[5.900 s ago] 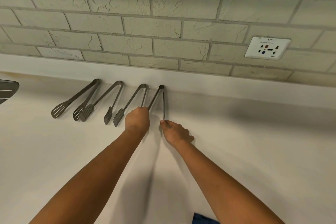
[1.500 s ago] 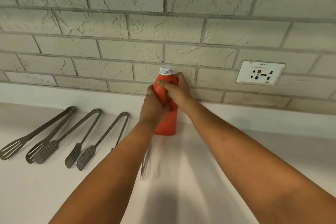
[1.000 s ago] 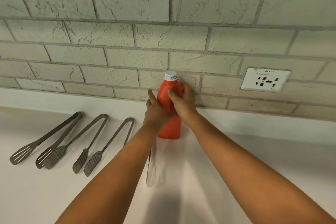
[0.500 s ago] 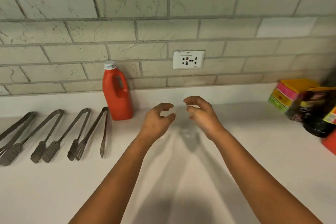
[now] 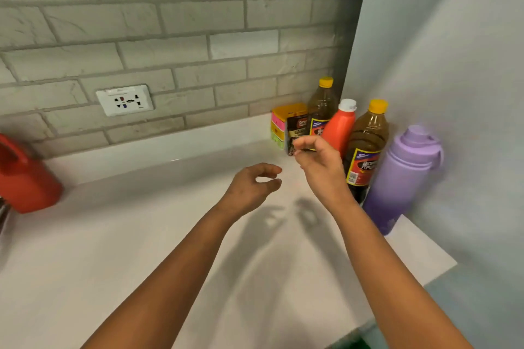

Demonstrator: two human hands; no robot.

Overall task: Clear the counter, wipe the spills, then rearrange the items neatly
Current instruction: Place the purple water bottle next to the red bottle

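So both hands are empty over the white bench point(image 5: 141, 249): left hand point(image 5: 249, 188) loosely curled, right hand point(image 5: 320, 164) fingers relaxed, right in front of the bottles point(image 5: 365, 144) clustered in the corner beside the purple flask point(image 5: 402, 178).

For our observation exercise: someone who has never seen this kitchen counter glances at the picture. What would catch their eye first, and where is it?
Two bare forearms reach across the white counter, the left hand and right hand both empty with loosely curled fingers. Next, the bright cluster in the right corner: a purple flask, two brown bottles with yellow caps, and an orange-red bottle. A red jug stands at the left edge.
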